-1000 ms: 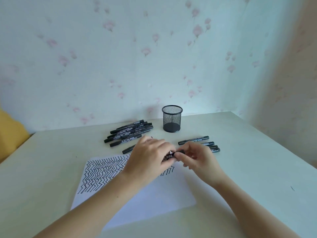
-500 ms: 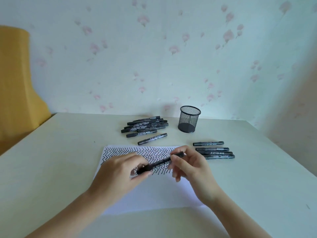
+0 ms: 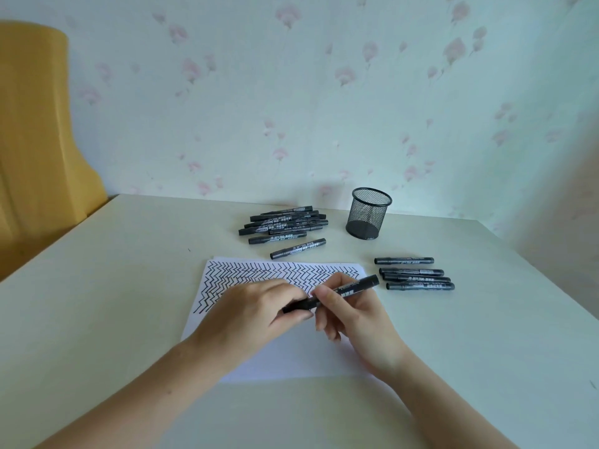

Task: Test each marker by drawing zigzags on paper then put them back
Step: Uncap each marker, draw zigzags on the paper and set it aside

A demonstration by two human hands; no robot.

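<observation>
A black marker (image 3: 351,288) lies slanted above the white paper (image 3: 291,354), held by both hands. My left hand (image 3: 256,315) pinches its lower left end, the cap end, and my right hand (image 3: 353,315) grips the barrel. The paper's upper part carries rows of black zigzags (image 3: 256,275). A pile of several black markers (image 3: 285,225) lies behind the paper, with one single marker (image 3: 298,248) just in front of it. Several more markers (image 3: 415,275) lie in a row to the right of the paper. A black mesh pen cup (image 3: 369,213) stands behind, and looks empty.
The pale table (image 3: 97,303) ends at a flowered wall behind and on the right. A yellow chair back (image 3: 35,140) stands past the table's left edge.
The view has swung left and down. Both hands came toward me over the paper with the marker, and the marker now tilts with its right end higher.
</observation>
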